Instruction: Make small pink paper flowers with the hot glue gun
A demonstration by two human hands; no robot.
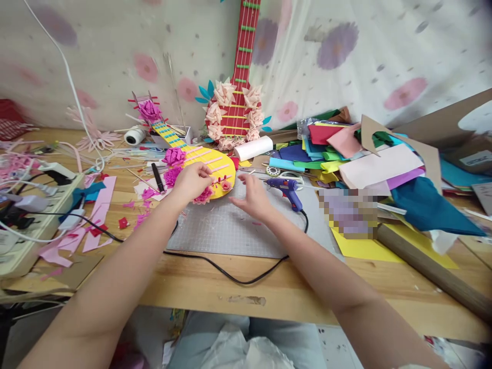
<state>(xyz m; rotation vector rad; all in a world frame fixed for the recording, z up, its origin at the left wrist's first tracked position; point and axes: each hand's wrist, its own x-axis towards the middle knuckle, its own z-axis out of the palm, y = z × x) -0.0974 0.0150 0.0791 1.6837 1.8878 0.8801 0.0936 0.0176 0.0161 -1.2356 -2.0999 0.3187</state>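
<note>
bright, even light | shadows soft | edges stretched, blurry | pixelated patch (348, 213) at right

White label (476, 158) on brown cardboard (451, 154), far right: dark print, too small and blurred to read.
Blue glue gun (286, 190): no legible lettering.
Rest of desk (184, 287): nothing readable.
</note>
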